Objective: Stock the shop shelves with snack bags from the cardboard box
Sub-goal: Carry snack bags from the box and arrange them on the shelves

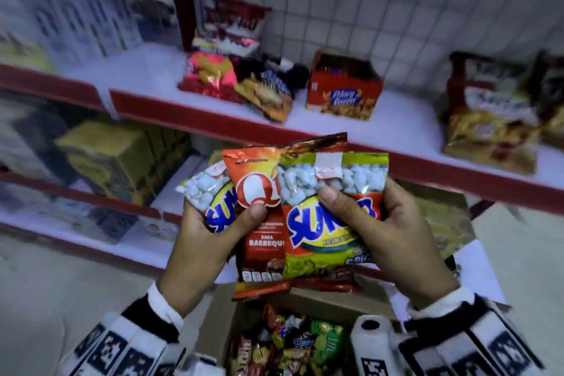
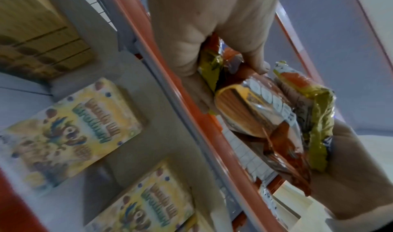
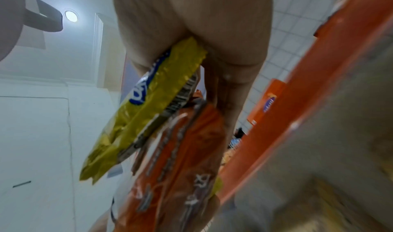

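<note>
1. Snack bags (image 1: pixel 308 223) were fanned out in both hands above the cardboard box (image 1: pixel 219 314), in front of the red-edged shelf (image 1: pixel 457 174).
2. We saw the left hand (image 1: pixel 210 238) with its grip clamped on a peanut bag (image 1: pixel 207 192) and on the orange barbecue bag (image 1: pixel 259 241), its thumb pressed on the orange bag's front.
3. We saw the right hand (image 1: pixel 393 232) with its grip clamped on the front peanut bag (image 1: pixel 323 232), thumb on the face, with further bags behind it.
4. In the left wrist view, the left hand (image 2: pixel 204 38) curled round the bundle while the barbecue bag (image 2: pixel 261 117) showed its lower end.
5. In the right wrist view, the right hand (image 3: pixel 204 33) pinched the yellow-green bag (image 3: pixel 153 111) against an orange one (image 3: pixel 182 168).
6. More snack packets (image 1: pixel 290 345) lay inside the box.
7. On the shelf stood a red carton (image 1: pixel 345 88), a pile of packets (image 1: pixel 232 79) and, to the right, tan bags (image 1: pixel 491 119).
8. Lower shelves held yellow boxes (image 1: pixel 122 159).
</note>
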`<state>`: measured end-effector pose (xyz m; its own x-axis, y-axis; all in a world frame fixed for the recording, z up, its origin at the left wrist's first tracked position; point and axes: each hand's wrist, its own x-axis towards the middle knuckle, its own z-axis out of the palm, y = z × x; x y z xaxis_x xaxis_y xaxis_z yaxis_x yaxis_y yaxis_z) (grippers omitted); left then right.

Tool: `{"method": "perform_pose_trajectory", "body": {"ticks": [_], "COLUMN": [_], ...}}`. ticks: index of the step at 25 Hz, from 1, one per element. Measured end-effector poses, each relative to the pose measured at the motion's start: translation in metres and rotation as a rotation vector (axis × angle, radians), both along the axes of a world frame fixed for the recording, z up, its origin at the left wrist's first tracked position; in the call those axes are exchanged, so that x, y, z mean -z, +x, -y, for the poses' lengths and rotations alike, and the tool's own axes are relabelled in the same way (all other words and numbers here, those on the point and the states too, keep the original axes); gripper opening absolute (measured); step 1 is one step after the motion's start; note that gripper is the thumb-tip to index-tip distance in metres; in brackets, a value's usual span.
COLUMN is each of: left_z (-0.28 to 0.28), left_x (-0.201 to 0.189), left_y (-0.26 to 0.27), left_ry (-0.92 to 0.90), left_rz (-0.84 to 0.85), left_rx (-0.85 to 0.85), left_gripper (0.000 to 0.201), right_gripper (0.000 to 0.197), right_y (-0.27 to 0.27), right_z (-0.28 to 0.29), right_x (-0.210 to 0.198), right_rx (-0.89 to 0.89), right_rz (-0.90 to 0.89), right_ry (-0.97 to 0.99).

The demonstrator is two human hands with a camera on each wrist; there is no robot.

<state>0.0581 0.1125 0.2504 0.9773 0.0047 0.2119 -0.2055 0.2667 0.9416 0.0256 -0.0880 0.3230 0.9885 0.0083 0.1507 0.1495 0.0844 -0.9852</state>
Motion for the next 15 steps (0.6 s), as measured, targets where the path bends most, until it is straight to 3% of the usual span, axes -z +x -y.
{"method": "perform_pose_trajectory", "body": {"ticks": [4, 8, 11, 15], "left_z": [0.01, 0.019, 0.034, 0.054], "left_x": [-0.124, -0.222, -0.279, -0.322], "left_y": [-0.003, -0.004, -0.015, -0.016], "left_ry": [-0.018, -0.038, -0.017, -0.006], "left_rz": [0.023, 0.067, 0.091, 0.172], "left_rx": [-0.001, -0.011, -0.004, -0.001], "left_gripper": [0.071, 0.059, 0.08, 0.053], "right_gripper": [0.023, 0.024, 0.028, 0.03], "right_y": [-0.003, -0.009, -0.021, -0.034], "right_z": [0.009, 0.023, 0.042, 0.066], "right_x": [-0.125, -0.214, -0.263, -0.301], "right_rx": [-0.024, -0.052, -0.078, -0.053], "right_rz": [0.049, 0.123, 0.185, 0.25], "right_ry": [0.007, -0.042, -0.096, -0.236]}}
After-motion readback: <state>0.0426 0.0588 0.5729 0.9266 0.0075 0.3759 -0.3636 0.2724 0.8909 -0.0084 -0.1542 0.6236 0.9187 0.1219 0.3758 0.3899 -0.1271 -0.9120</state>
